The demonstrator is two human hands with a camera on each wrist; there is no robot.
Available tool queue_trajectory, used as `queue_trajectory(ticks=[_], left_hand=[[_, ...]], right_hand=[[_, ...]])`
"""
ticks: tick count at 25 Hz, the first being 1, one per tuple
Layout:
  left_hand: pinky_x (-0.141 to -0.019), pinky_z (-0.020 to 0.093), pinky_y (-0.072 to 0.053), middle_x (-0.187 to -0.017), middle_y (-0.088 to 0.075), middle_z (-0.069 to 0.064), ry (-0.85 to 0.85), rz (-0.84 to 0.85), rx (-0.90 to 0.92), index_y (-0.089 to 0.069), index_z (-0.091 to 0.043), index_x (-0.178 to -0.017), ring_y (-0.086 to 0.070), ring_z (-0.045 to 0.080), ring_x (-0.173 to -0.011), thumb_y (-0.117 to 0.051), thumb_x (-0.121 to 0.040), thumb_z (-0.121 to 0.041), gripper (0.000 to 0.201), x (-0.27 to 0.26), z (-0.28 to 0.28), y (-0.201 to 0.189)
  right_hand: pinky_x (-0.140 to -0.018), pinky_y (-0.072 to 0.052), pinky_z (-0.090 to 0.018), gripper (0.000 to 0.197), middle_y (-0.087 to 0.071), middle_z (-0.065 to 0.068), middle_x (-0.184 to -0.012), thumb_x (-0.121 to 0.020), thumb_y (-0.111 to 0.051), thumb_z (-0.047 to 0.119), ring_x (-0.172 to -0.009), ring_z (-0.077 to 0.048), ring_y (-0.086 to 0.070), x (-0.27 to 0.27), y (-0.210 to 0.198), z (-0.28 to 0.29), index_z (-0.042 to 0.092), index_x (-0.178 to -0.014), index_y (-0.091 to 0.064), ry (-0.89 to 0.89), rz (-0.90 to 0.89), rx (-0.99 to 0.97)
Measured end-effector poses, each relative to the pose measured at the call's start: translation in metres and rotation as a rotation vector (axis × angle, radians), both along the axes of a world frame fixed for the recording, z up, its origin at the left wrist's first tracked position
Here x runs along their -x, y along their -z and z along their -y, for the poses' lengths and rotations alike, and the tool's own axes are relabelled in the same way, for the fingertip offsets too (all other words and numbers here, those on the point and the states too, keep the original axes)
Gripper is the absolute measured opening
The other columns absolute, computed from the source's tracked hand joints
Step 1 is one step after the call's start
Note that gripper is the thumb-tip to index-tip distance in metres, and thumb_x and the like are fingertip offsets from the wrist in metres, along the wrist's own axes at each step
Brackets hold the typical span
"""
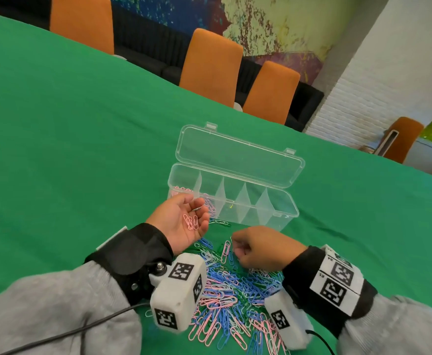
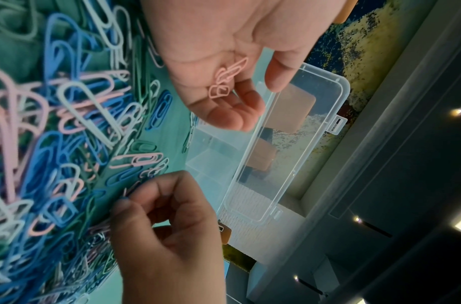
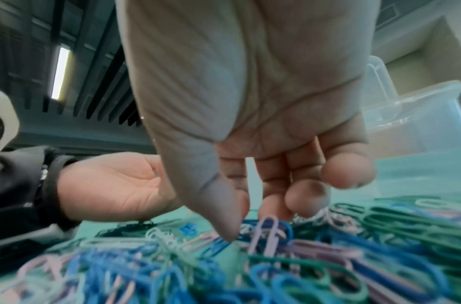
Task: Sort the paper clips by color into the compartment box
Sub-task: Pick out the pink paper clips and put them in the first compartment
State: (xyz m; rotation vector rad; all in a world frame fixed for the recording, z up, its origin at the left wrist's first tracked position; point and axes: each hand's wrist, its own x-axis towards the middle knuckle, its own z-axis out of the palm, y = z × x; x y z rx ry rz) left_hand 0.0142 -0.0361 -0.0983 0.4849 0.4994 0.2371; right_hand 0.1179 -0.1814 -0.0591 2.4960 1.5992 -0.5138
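Observation:
A heap of pink, blue, green and white paper clips (image 1: 233, 290) lies on the green cloth in front of me. Behind it stands the clear compartment box (image 1: 284, 201) with its lid (image 1: 238, 155) folded back; pink clips (image 1: 181, 189) lie in its leftmost compartment. My left hand (image 1: 194, 213) is held palm up beside the box, fingers relaxed, with a few pink clips (image 1: 191, 222) (image 2: 228, 79) resting on the palm. My right hand (image 1: 235, 248) (image 3: 240, 222) is curled over the far edge of the heap. Its thumb and forefinger pinch a pink clip (image 1: 225, 251) (image 3: 265, 232) that stands tilted up off the heap.
A dark green clip (image 1: 221, 222) lies alone between the box and the heap. Orange chairs (image 1: 209, 67) line the table's far edge. A black cable (image 1: 81, 329) trails from my left wrist. Green cloth (image 1: 69, 137) stretches to the left and right of the box.

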Motion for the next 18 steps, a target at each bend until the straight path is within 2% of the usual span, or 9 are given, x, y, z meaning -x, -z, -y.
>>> queue_trajectory(ticks=[2, 4, 6, 8, 12, 14, 16, 18], left_hand=[[-0.042, 0.019, -0.048, -0.063, -0.053, 0.006, 0.001, 0.008, 0.001, -0.055, -0.009, -0.072, -0.053, 0.015, -0.044, -0.038, -0.096, -0.023, 0.032, 0.000, 0.000, 0.000], [-0.045, 0.021, -0.050, -0.062, -0.055, 0.007, 0.010, 0.026, 0.001, -0.055, -0.008, -0.074, -0.056, 0.016, -0.047, -0.038, -0.096, -0.022, 0.031, 0.000, 0.001, 0.001], [-0.052, 0.025, -0.054, -0.068, -0.060, 0.011, 0.062, 0.033, -0.013, -0.056, -0.006, -0.079, -0.061, 0.021, -0.057, -0.036, -0.097, -0.023, 0.032, -0.001, 0.003, 0.001], [-0.062, 0.033, -0.056, -0.081, -0.062, 0.018, 0.163, 0.026, -0.036, -0.057, -0.002, -0.087, -0.063, 0.028, -0.073, -0.034, -0.097, -0.027, 0.036, 0.000, 0.005, 0.000], [-0.077, 0.040, -0.055, -0.101, -0.061, 0.024, 0.297, 0.049, -0.032, -0.055, 0.003, -0.112, -0.062, 0.035, -0.093, -0.031, -0.099, -0.036, 0.048, 0.001, 0.006, -0.002], [-0.083, 0.041, -0.052, -0.103, -0.061, 0.027, 0.320, 0.093, 0.021, -0.055, 0.005, -0.111, -0.061, 0.038, -0.098, -0.029, -0.099, -0.037, 0.051, 0.001, 0.008, -0.003], [-0.074, 0.040, -0.056, -0.096, -0.064, 0.027, 0.338, 0.102, 0.035, -0.058, 0.007, -0.101, -0.066, 0.037, -0.086, -0.029, -0.099, -0.037, 0.052, 0.001, 0.014, -0.003], [-0.066, 0.039, -0.058, -0.091, -0.066, 0.026, 0.325, 0.088, 0.024, -0.058, 0.007, -0.099, -0.068, 0.036, -0.078, -0.031, -0.100, -0.036, 0.051, 0.002, 0.016, -0.006]], right_hand=[[-0.055, -0.035, -0.018, 0.026, -0.045, 0.010, -0.064, -0.083, -0.052, 0.009, -0.059, -0.005, -0.040, -0.003, -0.006, 0.003, 0.025, -0.065, -0.043, 0.075, -0.098, -0.075], [-0.054, -0.039, -0.016, 0.023, -0.051, 0.010, -0.064, -0.084, -0.057, 0.007, -0.058, -0.006, -0.044, -0.006, -0.013, 0.003, 0.023, -0.070, -0.050, 0.193, -0.299, -0.230], [-0.049, -0.041, -0.018, 0.019, -0.057, 0.003, -0.063, -0.083, -0.061, 0.001, -0.054, -0.009, -0.049, -0.009, -0.018, 0.000, 0.016, -0.072, -0.054, 0.321, -0.507, -0.471], [-0.046, -0.041, -0.021, 0.019, -0.060, -0.005, -0.064, -0.082, -0.061, -0.005, -0.052, -0.012, -0.051, -0.007, -0.020, -0.005, 0.011, -0.075, -0.054, 0.392, -0.639, -0.673], [-0.047, -0.042, -0.024, 0.019, -0.061, -0.003, -0.061, -0.083, -0.060, -0.008, -0.052, -0.015, -0.055, 0.005, -0.023, -0.016, 0.010, -0.085, -0.053, 0.380, -0.747, -0.782], [-0.047, -0.044, -0.024, 0.020, -0.063, -0.004, -0.063, -0.083, -0.060, -0.008, -0.053, -0.017, -0.056, 0.009, -0.025, -0.021, 0.011, -0.086, -0.053, 0.369, -0.776, -0.803], [-0.047, -0.044, -0.024, 0.021, -0.065, -0.008, -0.065, -0.082, -0.059, -0.010, -0.053, -0.018, -0.057, 0.013, -0.027, -0.026, 0.011, -0.082, -0.052, 0.359, -0.785, -0.821], [-0.046, -0.043, -0.021, 0.023, -0.064, -0.006, -0.064, -0.082, -0.057, -0.011, -0.051, -0.014, -0.056, 0.017, -0.032, -0.029, 0.011, -0.079, -0.052, 0.328, -0.738, -0.801]])
